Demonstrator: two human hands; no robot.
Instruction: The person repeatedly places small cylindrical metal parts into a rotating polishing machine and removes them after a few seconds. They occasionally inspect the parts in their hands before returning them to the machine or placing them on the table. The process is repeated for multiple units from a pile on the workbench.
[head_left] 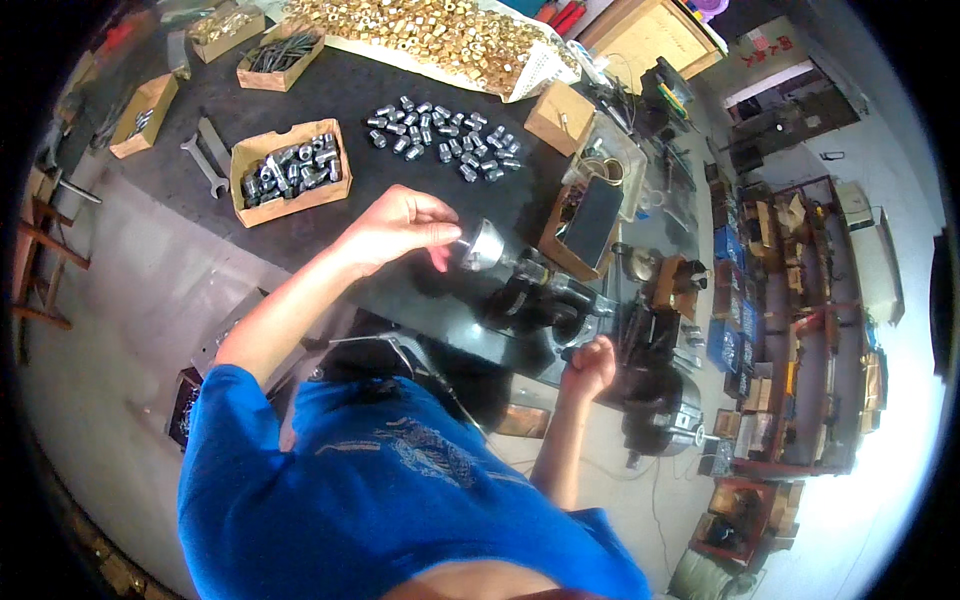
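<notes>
I am curving the left hand [408, 230] nearly closed, its hold indeterminable; a silver cone [487, 247] is sitting just right of its fingertips. The right hand [590, 368], fingers curled, is clasping a dark handle [568, 354].

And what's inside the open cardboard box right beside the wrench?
The cardboard box holds a jumbled heap of shiny grey metal fittings. Only the upper ones show; the pieces beneath and the box's bottom are covered by the heap.
</notes>
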